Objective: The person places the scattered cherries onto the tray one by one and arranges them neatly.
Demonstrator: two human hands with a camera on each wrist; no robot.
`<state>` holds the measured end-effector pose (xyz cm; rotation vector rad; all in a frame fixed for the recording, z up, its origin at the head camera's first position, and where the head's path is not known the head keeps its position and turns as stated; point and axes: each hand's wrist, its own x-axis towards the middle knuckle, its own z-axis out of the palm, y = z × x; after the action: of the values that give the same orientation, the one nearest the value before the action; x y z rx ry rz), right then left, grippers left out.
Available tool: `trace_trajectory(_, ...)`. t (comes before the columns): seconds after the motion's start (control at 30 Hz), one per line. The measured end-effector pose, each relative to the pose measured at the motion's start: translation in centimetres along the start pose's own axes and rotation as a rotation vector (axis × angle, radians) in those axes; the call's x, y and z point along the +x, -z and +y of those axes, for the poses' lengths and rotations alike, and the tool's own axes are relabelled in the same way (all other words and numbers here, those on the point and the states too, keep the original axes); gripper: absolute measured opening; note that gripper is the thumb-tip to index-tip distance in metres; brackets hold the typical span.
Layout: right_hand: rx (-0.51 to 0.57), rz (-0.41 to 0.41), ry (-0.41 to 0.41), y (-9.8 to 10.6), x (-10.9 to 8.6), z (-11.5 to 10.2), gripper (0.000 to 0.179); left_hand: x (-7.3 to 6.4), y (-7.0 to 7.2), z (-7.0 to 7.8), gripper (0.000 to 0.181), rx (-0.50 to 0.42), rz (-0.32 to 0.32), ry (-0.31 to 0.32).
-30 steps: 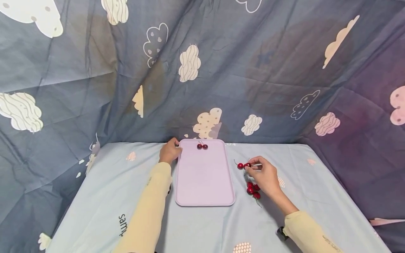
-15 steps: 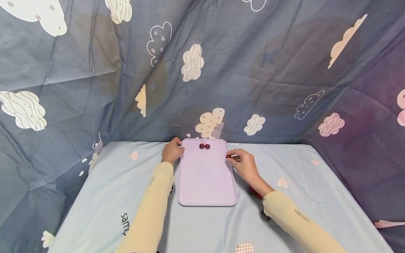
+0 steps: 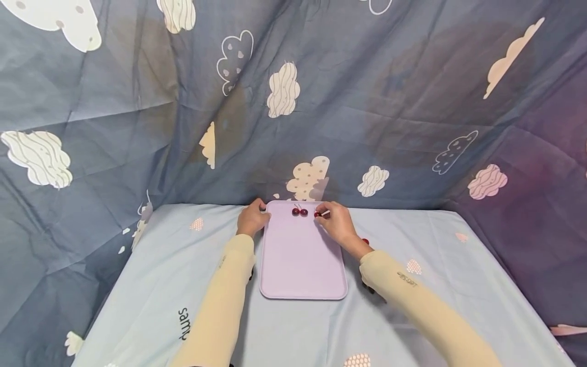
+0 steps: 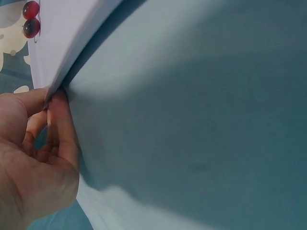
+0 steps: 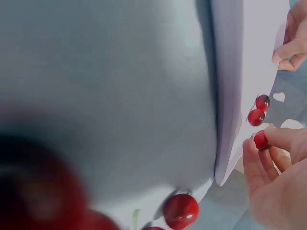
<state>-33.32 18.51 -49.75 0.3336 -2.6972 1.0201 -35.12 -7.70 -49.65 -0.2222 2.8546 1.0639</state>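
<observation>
My left hand [image 3: 253,217] grips the far left edge of a pale lilac tray [image 3: 302,260]; in the left wrist view its thumb lies on the rim and its fingers curl underneath. Two dark red cherries [image 3: 304,212] with stems lie side by side at the tray's far end. Over the far right corner, my right hand [image 3: 338,224] pinches another cherry [image 5: 261,140] between thumb and fingertips, just to the right of that pair. The fingers partly cover the held cherry in the head view.
More cherries lie on the pale blue cloth right of the tray, mostly hidden under the right forearm; one red cherry [image 3: 365,241] peeks out past the wrist. In the right wrist view a cherry [image 5: 181,211] shows near the tray's edge. A dark cloud-print curtain [image 3: 257,168] stands behind.
My right hand has picked up a cherry from the cloth and carried it left over the tray's far right corner. The left hand stays on the tray's edge.
</observation>
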Motion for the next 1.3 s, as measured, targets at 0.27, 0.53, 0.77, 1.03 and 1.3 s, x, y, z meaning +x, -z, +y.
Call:
trace_trajectory(0.27,-0.102,-0.028,0.012,-1.3,1.7,0.1,0.019,-0.1,-0.1,-0.1,0.027,-0.008,0.004,-0.002)
trace_trajectory(0.53,-0.194,-0.072,0.047,-1.3,2.5,0.5,0.018,-0.1,-0.2,0.0,0.026,-0.017,0.000,0.007)
trace_trajectory(0.77,-0.258,-0.116,0.046,-1.4,2.8,0.1,0.018,0.1,-0.3,-0.3,0.028,-0.006,0.011,-0.003)
trace_trajectory(1.03,-0.296,-0.113,0.061,-1.7,2.7,-0.1,0.020,0.0,-0.1,-0.2,0.028,-0.005,0.013,-0.010)
trace_trajectory(1.3,-0.325,-0.102,0.087,-1.8,2.5,-0.4,0.019,0.1,-0.2,-0.2,0.028,0.001,0.008,-0.005)
